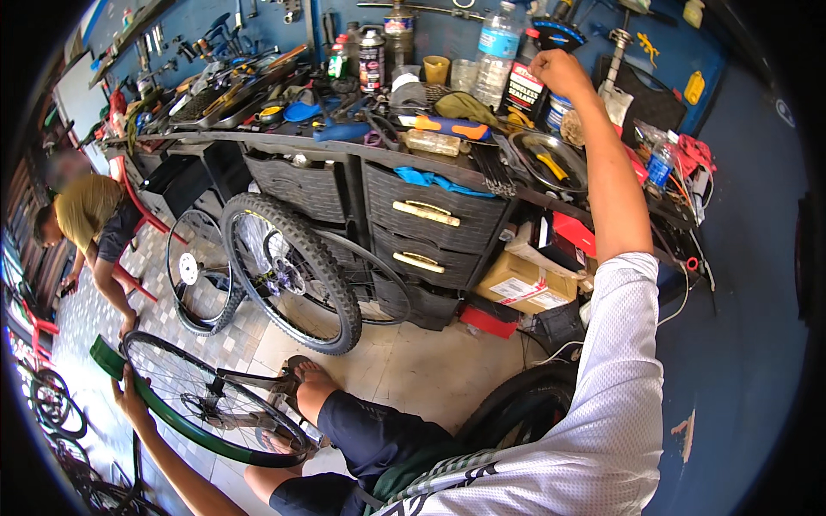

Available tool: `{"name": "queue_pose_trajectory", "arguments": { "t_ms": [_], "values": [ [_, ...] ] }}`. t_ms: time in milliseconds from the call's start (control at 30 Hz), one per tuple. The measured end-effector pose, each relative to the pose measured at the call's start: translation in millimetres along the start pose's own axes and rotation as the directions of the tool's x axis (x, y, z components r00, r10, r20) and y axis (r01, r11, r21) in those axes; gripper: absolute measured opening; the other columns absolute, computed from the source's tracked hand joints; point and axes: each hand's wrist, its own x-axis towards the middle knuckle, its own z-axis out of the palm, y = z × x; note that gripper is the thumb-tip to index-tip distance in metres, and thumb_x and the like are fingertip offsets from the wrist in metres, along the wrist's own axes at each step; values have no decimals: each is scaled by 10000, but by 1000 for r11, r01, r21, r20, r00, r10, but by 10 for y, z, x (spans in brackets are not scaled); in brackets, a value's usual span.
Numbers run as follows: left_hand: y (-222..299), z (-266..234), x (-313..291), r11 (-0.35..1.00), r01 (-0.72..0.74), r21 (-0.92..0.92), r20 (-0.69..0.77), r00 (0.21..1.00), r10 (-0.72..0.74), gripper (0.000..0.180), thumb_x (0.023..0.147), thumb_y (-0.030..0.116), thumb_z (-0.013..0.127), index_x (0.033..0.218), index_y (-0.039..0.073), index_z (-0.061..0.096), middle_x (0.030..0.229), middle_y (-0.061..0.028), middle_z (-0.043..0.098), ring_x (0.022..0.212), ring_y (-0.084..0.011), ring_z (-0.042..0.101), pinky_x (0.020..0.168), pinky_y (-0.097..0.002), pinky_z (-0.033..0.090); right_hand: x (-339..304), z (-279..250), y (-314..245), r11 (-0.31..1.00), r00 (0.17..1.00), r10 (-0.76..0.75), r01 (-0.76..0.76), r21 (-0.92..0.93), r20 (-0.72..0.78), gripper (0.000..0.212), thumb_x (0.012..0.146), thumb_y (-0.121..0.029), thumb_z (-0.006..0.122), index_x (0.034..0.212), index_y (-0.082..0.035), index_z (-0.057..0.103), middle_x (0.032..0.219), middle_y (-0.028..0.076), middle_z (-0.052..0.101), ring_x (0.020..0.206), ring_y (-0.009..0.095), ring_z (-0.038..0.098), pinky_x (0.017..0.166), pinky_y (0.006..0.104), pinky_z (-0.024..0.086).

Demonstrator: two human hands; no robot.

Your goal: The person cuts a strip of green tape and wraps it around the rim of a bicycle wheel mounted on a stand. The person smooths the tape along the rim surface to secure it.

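Observation:
At the lower left, my left hand (131, 401) has its fingers closed round a green strip (172, 420) along the near side of a bicycle wheel (200, 378). The strip's flat end (105, 356) sticks up past the rim at the far left. The wheel stands tilted in front of my legs, beside a metal stand (288, 404). My right arm reaches up to the cluttered bench, where my right hand (564, 74) is closed at the upper part of a black bottle (523, 90) with a red cap. Its fingertips are partly hidden there.
A large plastic bottle (497, 52) and a spray can (371, 60) stand on the bench (335, 144). Below are drawers (430, 206), a cardboard box (527, 284) and a leaning knobby-tyred wheel (331, 275). Another person (90, 206) bends over at the left, one hand near my wheel.

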Motion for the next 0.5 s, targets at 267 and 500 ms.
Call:
{"name": "queue_pose_trajectory", "arguments": {
  "t_ms": [267,500],
  "values": [
    [-23,78,-30,1000,12,-21,-2,1000,-12,396,966,348,756,1261,106,650,845,-8,620,672,-111,577,622,-292,553,-286,-392,589,967,991,123,-132,-216,-52,267,869,-207,750,1134,-181,737,998,170,756,975,346,731,854,439,554],
    [-515,-662,529,725,-478,495,255,878,405,395,929,12,692,1311,113,718,1361,-171,587,1066,-267,669,818,-369,614,-489,780,1279,955,993,99,-77,-285,62,352,926,-117,609,1273,-113,672,1240,220,685,1198,404,636,1029,473,504]
  ]
}}
